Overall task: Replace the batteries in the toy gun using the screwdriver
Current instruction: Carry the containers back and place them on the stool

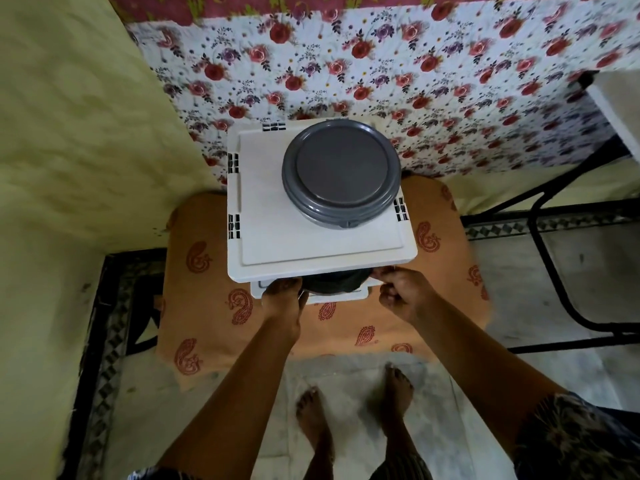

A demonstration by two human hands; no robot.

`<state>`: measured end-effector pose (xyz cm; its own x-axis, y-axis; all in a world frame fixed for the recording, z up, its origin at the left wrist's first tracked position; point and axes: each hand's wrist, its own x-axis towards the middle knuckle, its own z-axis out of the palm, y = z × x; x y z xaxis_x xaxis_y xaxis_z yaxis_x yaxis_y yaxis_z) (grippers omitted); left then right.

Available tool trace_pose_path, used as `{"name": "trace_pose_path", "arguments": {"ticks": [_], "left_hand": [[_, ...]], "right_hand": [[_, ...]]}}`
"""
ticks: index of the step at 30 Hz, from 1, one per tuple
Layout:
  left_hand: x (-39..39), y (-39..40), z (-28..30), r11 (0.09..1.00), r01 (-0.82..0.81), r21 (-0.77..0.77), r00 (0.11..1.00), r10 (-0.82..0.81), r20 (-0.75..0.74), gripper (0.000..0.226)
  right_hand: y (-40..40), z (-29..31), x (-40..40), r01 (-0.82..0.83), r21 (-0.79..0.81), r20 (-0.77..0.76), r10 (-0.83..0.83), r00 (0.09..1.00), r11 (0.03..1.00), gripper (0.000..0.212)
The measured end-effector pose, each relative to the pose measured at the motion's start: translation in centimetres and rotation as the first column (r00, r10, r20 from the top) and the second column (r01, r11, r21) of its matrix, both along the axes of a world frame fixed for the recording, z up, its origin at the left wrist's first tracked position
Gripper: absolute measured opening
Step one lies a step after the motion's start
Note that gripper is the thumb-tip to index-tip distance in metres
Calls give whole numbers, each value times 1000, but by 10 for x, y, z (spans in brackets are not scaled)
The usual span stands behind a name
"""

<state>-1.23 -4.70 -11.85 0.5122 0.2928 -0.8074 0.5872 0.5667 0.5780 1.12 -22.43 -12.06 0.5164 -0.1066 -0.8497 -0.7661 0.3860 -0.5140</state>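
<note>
While both arms reach forward and down, the left hand [282, 299] rests on the front edge of a white drawer [341, 296] that stands partly out beneath the white top of a plastic drawer unit [277, 237]; its fingers go over the edge and out of sight, so how far that grip is closed cannot be told. The right hand [403, 294] sits at the drawer's right front corner with fingers curled, the tips pinching the drawer edge just under the unit's top. Inside the drawer a dark rounded thing [334, 281] shows between the two hands, too hidden to identify. Neither the toy gun nor the screwdriver is anywhere in view.

On top of the unit sits a grey round lidded container [341, 173], toward the back right. The unit stands on an orange paisley cloth [207, 306], against a floral sheet [381, 64] hanging behind. A yellow wall [69, 133] lies to the left, a black metal frame [547, 265] to the right. Bare feet [398, 386] stand on the pale tiled floor [491, 393] below.
</note>
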Motion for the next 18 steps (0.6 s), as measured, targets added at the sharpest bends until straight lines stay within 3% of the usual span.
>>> {"name": "trace_pose_path", "arguments": {"ticks": [9,13,15,18], "left_hand": [[-8,4,-3,999,45,30,999,-45,-12,36],[-26,7,-5,995,66,69,998,-65,-22,16],[-40,13,-5,985,111,130,994,-109,-27,19],[-57,31,1,896,244,370,970,-234,-71,19]], "right_hand": [[10,7,-15,-28,-210,19,33,999,977,16],[13,20,-48,-63,-282,27,73,997,957,20],[16,23,-62,-150,-405,20,173,985,902,25],[22,33,-83,-243,-615,87,371,924,750,29]]}}
